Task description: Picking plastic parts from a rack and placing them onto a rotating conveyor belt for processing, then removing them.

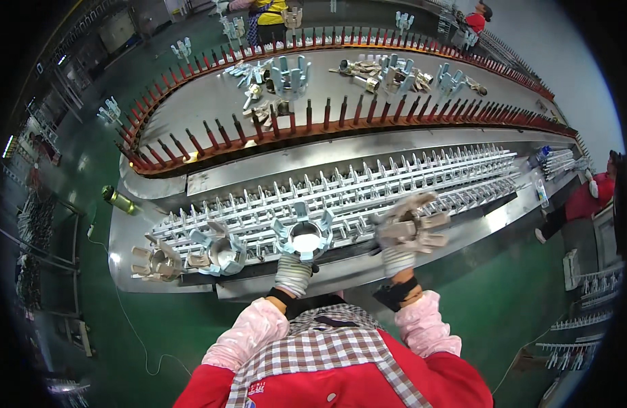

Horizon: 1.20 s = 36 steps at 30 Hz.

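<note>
The left hand (295, 270), in a whitish glove, touches the lower rim of a light-blue, crown-shaped ring with prongs (300, 212); how closed its fingers are, I cannot tell. The right hand (398, 261), gloved likewise, holds a beige, crown-shaped pronged ring (417, 231), blurred. Both rings appear before silver metal racks (327, 192) on the grey steel table (128, 241).

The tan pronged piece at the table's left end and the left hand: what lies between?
In the head view, a mostly blue pronged piece and silver racks lie between the tan piece and the left hand.
</note>
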Each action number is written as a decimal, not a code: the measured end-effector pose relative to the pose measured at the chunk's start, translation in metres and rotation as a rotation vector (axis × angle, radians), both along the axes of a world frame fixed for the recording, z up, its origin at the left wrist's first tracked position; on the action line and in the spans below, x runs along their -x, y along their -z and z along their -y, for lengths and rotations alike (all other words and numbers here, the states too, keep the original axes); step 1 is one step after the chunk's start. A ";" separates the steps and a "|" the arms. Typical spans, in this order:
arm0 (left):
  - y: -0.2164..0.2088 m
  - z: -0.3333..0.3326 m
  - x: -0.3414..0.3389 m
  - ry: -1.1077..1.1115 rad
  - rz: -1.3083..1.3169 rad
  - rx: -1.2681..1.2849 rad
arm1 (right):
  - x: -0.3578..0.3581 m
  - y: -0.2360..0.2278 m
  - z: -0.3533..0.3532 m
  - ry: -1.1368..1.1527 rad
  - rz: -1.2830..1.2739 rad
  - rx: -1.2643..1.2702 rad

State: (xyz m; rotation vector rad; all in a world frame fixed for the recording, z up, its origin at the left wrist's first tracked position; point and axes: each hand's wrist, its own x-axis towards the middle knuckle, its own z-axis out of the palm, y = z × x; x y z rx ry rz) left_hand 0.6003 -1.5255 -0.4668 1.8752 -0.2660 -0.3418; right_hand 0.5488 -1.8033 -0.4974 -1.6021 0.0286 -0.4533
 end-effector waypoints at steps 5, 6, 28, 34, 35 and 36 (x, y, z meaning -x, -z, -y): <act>0.013 0.011 -0.001 0.113 0.008 0.013 | 0.019 0.001 0.030 0.188 -0.116 0.541; 0.007 0.015 0.002 0.154 0.112 -0.101 | 0.019 -0.022 0.015 0.089 -0.171 0.747; -0.358 -0.053 -0.018 -0.022 -0.150 -0.436 | -0.091 -0.173 0.182 0.164 -0.158 0.195; -0.269 -0.065 -0.202 -0.241 -0.076 -0.512 | -0.284 -0.130 0.200 0.089 -0.408 0.030; -0.249 -0.079 -0.225 -0.252 -0.104 -0.533 | -0.299 -0.134 0.189 0.103 -0.465 0.032; -0.229 -0.092 -0.247 -0.250 0.007 -0.546 | -0.309 -0.136 0.184 0.131 -0.528 0.038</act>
